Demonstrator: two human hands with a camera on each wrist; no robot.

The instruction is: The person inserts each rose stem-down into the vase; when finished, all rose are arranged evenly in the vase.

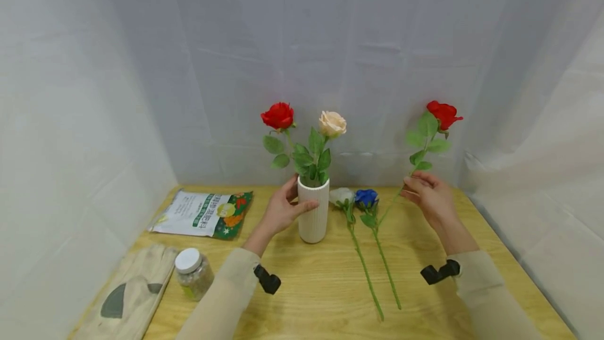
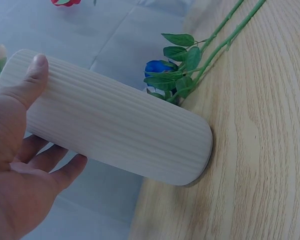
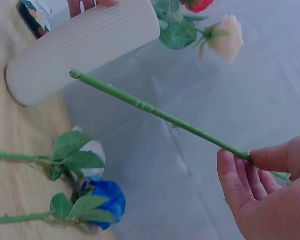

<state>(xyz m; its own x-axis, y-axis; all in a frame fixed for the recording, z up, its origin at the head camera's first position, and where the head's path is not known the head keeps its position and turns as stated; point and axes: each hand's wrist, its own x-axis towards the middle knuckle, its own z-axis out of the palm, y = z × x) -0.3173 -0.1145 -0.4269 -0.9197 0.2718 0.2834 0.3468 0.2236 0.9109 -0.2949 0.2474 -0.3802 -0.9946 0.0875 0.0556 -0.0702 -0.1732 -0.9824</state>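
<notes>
My left hand [image 1: 285,209] grips the upper part of a white ribbed vase [image 1: 313,219], thumb across its front and fingers behind. The vase stands upright on the table, holding a red rose [image 1: 278,116] and a cream rose [image 1: 332,124] with green leaves. To the right, my right hand [image 1: 431,198] pinches the green stem [image 3: 190,129] of another red rose [image 1: 444,115] between thumb and fingers. Its bloom points up, and the bare lower end slants down toward the vase side. A white rose [image 1: 342,196] and a blue rose [image 1: 366,198] lie on the table between the hands.
A white and green printed packet [image 1: 203,214] lies at the back left of the wooden table [image 1: 302,298]. In front of it stand a white-lidded jar [image 1: 194,274] and a pair of pale gloves [image 1: 134,293] lying flat. White sheeting [image 1: 302,41] hangs behind and on both sides.
</notes>
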